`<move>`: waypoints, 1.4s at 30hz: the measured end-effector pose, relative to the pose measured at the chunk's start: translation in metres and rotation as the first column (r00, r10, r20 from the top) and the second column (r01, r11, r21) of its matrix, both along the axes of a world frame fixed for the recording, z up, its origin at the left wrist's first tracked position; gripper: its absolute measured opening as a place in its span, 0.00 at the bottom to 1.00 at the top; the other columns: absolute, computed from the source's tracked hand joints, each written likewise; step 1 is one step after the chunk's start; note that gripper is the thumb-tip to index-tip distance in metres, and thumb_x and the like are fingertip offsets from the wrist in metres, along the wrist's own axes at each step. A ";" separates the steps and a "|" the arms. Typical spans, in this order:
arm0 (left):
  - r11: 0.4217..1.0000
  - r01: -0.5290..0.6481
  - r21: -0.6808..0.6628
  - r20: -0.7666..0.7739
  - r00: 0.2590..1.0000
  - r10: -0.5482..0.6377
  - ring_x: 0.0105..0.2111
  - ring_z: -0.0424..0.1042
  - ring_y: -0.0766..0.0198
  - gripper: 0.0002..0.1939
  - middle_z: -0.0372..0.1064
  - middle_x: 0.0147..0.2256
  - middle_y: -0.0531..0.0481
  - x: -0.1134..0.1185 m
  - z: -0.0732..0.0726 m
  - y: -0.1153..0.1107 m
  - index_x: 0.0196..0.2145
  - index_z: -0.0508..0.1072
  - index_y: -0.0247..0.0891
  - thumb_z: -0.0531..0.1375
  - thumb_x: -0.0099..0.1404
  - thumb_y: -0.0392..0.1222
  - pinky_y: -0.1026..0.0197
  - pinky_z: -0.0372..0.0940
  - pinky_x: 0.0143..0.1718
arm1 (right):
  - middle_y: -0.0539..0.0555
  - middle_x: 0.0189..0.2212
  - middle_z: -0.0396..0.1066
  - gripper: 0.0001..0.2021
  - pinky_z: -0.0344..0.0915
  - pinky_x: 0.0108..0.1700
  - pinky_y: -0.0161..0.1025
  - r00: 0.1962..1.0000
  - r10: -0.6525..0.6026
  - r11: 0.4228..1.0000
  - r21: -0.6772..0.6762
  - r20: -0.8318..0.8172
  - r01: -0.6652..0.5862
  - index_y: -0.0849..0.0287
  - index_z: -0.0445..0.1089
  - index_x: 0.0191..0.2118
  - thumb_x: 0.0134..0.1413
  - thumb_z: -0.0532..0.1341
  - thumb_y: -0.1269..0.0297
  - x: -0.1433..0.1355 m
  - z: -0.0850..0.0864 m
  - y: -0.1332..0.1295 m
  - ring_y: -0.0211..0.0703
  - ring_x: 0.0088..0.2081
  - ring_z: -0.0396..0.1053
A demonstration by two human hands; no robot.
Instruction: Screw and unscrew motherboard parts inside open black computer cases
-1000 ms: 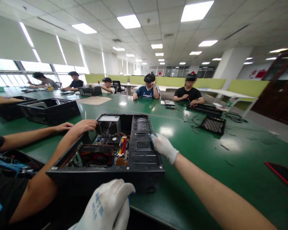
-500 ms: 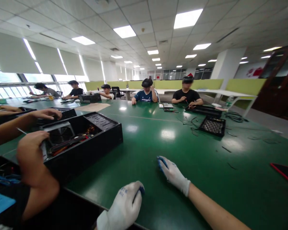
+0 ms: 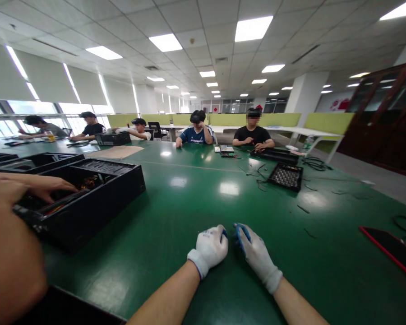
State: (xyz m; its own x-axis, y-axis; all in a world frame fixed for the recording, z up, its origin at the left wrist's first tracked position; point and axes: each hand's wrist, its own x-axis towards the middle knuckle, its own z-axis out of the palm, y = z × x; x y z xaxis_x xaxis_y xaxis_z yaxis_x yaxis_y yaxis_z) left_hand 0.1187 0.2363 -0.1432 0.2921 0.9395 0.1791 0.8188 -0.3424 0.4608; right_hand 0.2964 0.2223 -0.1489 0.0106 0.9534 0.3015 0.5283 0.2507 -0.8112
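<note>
A black computer case [image 3: 98, 203] was set on the left part of the table [image 3: 176, 203], slanted to its near edge. It was box-shaped, with straight, hard edges, a smooth dark side wall and an open top. Slotted panels were seen at its far end, and tangled orange and red wires [image 3: 88, 183] were exposed inside. A co-worker's bare hand [image 3: 50, 186] was reached into the opening.

To the right of the case, and well apart from it, the left hand [image 3: 224, 234] and the right hand [image 3: 237, 228] were held close together, with a narrow gap between them, over the near middle of the table. Both were covered by white knit gloves with blue coating at the fingers. The left fingers were curled, and whether anything was gripped could not be told; the right fingers were extended and slightly parted. Glossy green tabletop was spread between the case and the left hand.

Toward the right edge, a thin dark strip [image 3: 303, 209] and a flat, red-rimmed black mat [image 3: 392, 250] were laid. Farther off, a shallow black tray [image 3: 286, 176] with a pebbled-looking interior was placed near coiled black cables [image 3: 317, 164].
</note>
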 end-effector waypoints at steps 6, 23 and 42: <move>0.997 0.067 0.043 0.044 0.997 -0.069 0.44 0.77 0.57 0.12 0.78 0.42 0.48 -0.006 -0.005 -0.001 0.44 0.73 0.42 0.51 0.71 0.39 0.58 0.67 0.48 | 0.61 0.49 0.78 0.23 0.67 0.59 0.52 0.998 -0.023 1.000 -0.008 0.062 0.024 0.55 0.73 0.51 0.67 0.50 0.45 -0.004 -0.001 0.003 0.55 0.52 0.75; 0.994 0.024 0.106 0.140 0.989 -0.039 0.45 0.75 0.59 0.10 0.77 0.42 0.49 -0.007 -0.008 -0.007 0.44 0.72 0.42 0.52 0.70 0.35 0.59 0.66 0.50 | 0.63 0.52 0.76 0.23 0.66 0.61 0.51 0.987 -0.085 0.995 0.054 0.135 0.079 0.61 0.71 0.55 0.67 0.51 0.50 -0.006 -0.011 0.005 0.53 0.55 0.73; 0.985 0.084 0.148 0.084 0.992 -0.097 0.41 0.77 0.57 0.10 0.78 0.40 0.48 -0.006 -0.011 -0.005 0.41 0.73 0.41 0.52 0.69 0.36 0.57 0.69 0.47 | 0.63 0.47 0.77 0.19 0.69 0.56 0.50 0.974 -0.087 0.982 0.180 0.207 0.050 0.61 0.73 0.52 0.67 0.54 0.54 -0.009 -0.016 0.005 0.53 0.50 0.75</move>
